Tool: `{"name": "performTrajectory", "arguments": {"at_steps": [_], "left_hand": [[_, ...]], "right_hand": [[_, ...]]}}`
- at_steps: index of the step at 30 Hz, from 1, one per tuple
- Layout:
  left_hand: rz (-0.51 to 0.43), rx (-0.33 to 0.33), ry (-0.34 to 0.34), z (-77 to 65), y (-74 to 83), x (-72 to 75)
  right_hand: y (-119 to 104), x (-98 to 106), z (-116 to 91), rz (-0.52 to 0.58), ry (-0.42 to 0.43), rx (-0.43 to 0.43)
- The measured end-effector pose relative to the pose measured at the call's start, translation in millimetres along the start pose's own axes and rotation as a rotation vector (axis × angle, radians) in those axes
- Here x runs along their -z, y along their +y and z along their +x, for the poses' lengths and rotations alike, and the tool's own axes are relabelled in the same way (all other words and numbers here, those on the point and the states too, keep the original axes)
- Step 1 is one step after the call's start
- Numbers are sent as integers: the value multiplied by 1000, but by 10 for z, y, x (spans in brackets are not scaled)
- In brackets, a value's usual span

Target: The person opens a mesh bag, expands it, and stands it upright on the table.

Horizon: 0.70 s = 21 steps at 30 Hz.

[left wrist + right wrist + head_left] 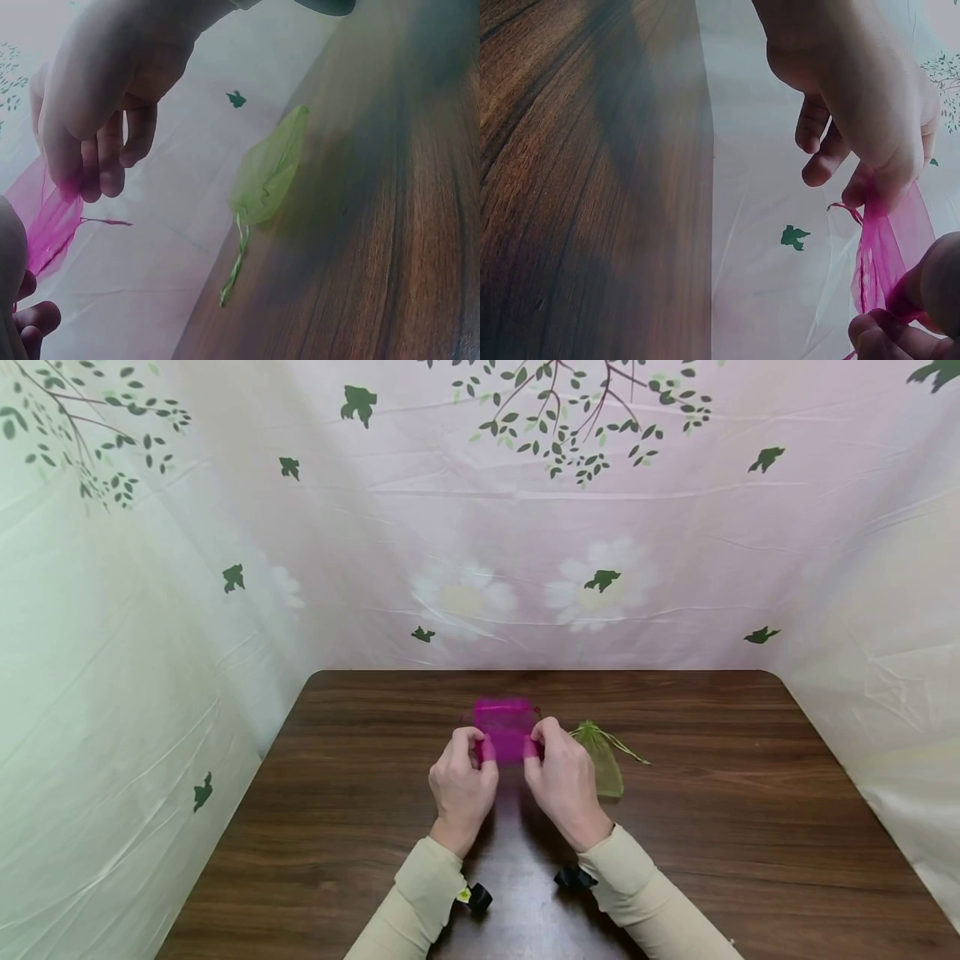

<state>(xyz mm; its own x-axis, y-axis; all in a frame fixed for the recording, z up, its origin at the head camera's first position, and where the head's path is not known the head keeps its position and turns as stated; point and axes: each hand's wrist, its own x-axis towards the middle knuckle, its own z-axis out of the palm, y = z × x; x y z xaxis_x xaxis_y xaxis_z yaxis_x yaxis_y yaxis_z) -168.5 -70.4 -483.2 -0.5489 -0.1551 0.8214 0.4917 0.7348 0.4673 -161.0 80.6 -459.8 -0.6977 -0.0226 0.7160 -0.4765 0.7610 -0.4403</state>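
Observation:
A sheer magenta drawstring pouch [505,725] is held up over the table between both hands. My left hand [463,785] pinches its left side between thumb and fingers. At the opposite side, my right hand [564,781] pinches it the same way. Both thumb tips look pink through the mesh. A thin dark pink cord [109,221] sticks out from the pouch in the left wrist view. Just right of my right hand, a sheer green drawstring pouch [603,767] lies on the table, its neck gathered and its cords trailing right.
The dark wood table [360,777] reaches back to a pale hanging cloth [517,543] printed with leaves, birds and flowers. More cloth hangs at both sides. Small black devices sit at my left wrist [478,899] and right wrist [575,878].

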Motion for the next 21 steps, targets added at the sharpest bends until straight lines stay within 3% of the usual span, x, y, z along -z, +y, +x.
{"name": "performTrajectory", "arguments": {"at_steps": [8, 21], "left_hand": [[2, 2, -4, -15, -4, 2], [21, -48, 32, -16, -42, 1]], "right_hand": [[-5, -5, -6, -19, -5, -1], [10, -9, -12, -39, 4, -18]]}}
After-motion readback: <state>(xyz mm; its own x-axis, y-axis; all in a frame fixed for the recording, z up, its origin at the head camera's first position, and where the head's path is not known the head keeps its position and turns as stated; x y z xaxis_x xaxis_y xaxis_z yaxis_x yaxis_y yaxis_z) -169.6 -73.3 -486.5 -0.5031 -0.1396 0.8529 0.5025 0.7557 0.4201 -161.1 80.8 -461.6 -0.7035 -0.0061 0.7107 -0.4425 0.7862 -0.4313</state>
